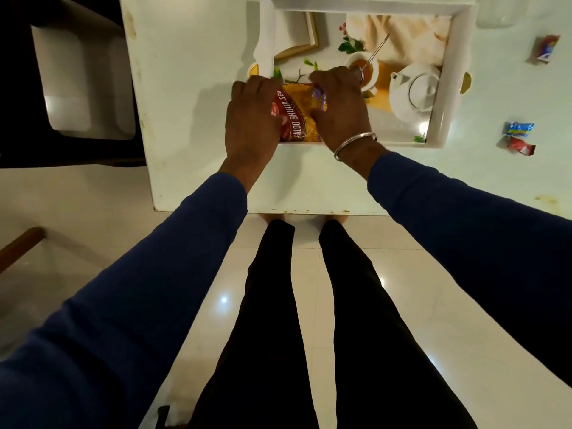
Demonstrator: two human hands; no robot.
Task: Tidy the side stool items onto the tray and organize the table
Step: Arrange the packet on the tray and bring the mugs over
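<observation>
Your left hand and right hand both grip the snack packet from opposite sides, fingers curled over it. It sits at the tray's near-left corner, long axis running away from you, between both hands.

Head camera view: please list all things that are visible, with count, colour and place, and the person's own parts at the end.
Snack packet: one, red and yellow, at the tray's near left end, under both hands.
Tray: one, white rim, printed teapot picture inside, on the table.
Table: one, white, in front of the person.
Small wrappers: three, one red and blue far right, one blue and one red nearer, on the table right of the tray.
Stool: one, white, left of the table.
Left hand: one, on the packet's left side.
Right hand: one, silver bangle at the wrist, on the packet's right side.
</observation>
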